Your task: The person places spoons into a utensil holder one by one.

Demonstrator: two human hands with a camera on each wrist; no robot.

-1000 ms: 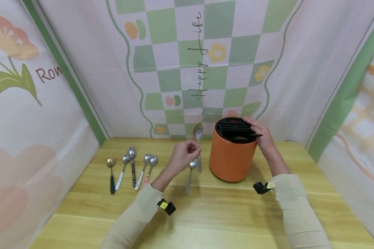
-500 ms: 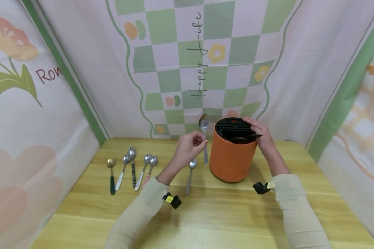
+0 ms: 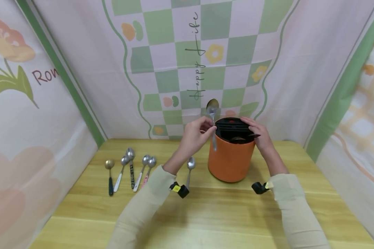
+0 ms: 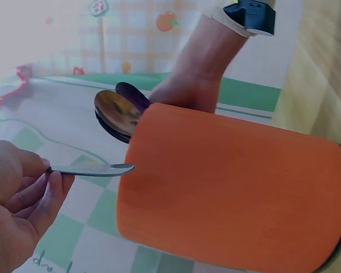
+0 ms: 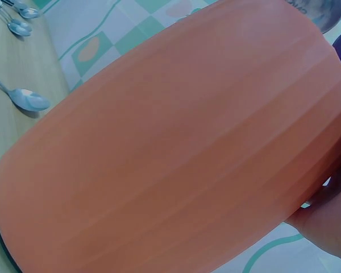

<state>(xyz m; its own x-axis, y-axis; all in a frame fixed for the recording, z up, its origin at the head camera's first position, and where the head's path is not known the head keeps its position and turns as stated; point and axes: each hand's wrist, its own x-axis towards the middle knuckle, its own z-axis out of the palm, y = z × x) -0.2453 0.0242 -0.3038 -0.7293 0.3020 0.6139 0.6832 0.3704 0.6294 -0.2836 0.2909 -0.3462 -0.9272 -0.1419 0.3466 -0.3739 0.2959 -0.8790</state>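
Note:
My left hand pinches a metal spoon by its handle between thumb and fingers. The spoon stands nearly upright, bowl at the top, at the left side of the orange utensil holder. In the left wrist view the handle's end points toward the holder's wall. My right hand rests on the holder's right rim, fingers laid along its edge. The holder has a black slotted insert. Bowls of a brown spoon and a dark one stick out of its top.
A silver spoon lies on the wooden table left of the holder. Farther left, several spoons lie in a row, among them a dark-green-handled one and a white-handled one. A patterned cloth hangs behind.
My left hand has lifted the spoon and carried it right, up to the holder's left side. My right hand has stayed at the holder's rim. The view has shifted slightly.

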